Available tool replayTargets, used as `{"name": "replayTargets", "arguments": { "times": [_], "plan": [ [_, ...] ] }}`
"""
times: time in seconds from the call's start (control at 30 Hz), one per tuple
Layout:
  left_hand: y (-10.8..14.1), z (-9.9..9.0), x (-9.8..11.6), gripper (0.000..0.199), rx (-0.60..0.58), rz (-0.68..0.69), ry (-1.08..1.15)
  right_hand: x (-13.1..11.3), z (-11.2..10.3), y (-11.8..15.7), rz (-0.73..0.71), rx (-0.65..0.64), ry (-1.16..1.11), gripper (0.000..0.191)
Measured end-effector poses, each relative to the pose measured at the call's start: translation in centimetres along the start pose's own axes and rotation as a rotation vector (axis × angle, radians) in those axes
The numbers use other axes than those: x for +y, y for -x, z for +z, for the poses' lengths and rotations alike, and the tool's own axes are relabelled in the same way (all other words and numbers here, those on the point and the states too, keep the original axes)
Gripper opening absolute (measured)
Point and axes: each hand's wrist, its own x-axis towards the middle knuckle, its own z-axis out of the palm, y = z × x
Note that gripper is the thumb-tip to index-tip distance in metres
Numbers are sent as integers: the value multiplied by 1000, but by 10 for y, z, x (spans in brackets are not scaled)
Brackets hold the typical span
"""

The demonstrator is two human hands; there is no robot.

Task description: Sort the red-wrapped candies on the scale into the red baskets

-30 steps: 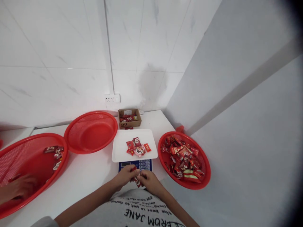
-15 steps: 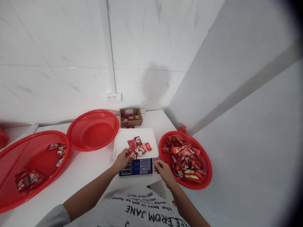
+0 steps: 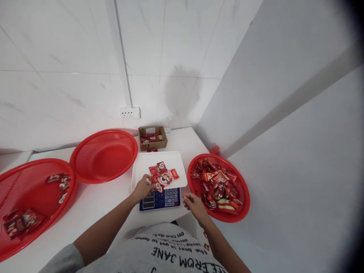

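My left hand (image 3: 143,189) is closed on a red snack packet (image 3: 158,185) at the front edge of the white weighing tray (image 3: 139,167). Several more red packets lie bunched on the tray, one with a round pink-and-white figure (image 3: 165,177). A small orange-red packet (image 3: 174,174) rests apart on their right. Under the tray's front edge shows the blue panel of the scale (image 3: 159,200), with keys and dark displays. My right hand (image 3: 194,206) hovers just right of that panel, fingers loosely curled and slightly apart, with nothing visible in them.
A red basket (image 3: 247,197) full of snack packets stands at the right. Another red basket (image 3: 73,182) at the left holds a few packets; between it and the tray sits a red basket (image 3: 110,155) showing a bare bottom. Behind the tray is a cardboard box (image 3: 153,145) of packets.
The view has shifted slightly, so everything sits further left. My left hand keeps its packet at the tray's front edge. The fingers of my right hand have loosened a little.
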Motion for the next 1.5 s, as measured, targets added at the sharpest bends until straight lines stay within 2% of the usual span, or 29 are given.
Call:
{"name": "replayTargets", "arguments": {
  "times": [0.07,0.17,0.3,0.4,0.57,0.77,0.9,0.97,1.1,1.2,1.27,1.4,1.5],
  "plan": [
    [-4,1,-1,24,13,23,-97,2,3,-7,-44,-2,45,21],
    [-7,1,-3,31,81,67,-349,0,8,-23,-181,63,136,22],
    [-4,2,-2,50,170,196,-593,-7,16,-51,-357,127,339,31],
    [-3,5,1,64,114,265,-665,-15,23,-71,-388,116,501,39],
    [-13,8,5,71,16,245,-682,-25,36,-88,-365,41,660,44],
    [-21,9,9,69,49,288,-723,-34,42,-88,-328,-37,677,44],
    [-26,8,4,74,176,488,-847,-38,40,-93,-343,19,701,48],
    [-32,9,1,82,202,590,-888,-37,42,-101,-383,21,687,50],
    [-48,12,-2,97,128,659,-936,-33,55,-117,-493,-88,611,48],
    [-56,15,-4,97,71,645,-951,-28,65,-123,-563,-206,594,49],
    [-59,16,-5,95,56,635,-947,-26,66,-122,-555,-224,570,49],
    [-56,13,-3,92,50,627,-905,-25,49,-111,-529,-92,469,47],
    [-50,-2,-6,75,193,573,-854,-24,20,-97,-530,131,402,46]
  ]
}}
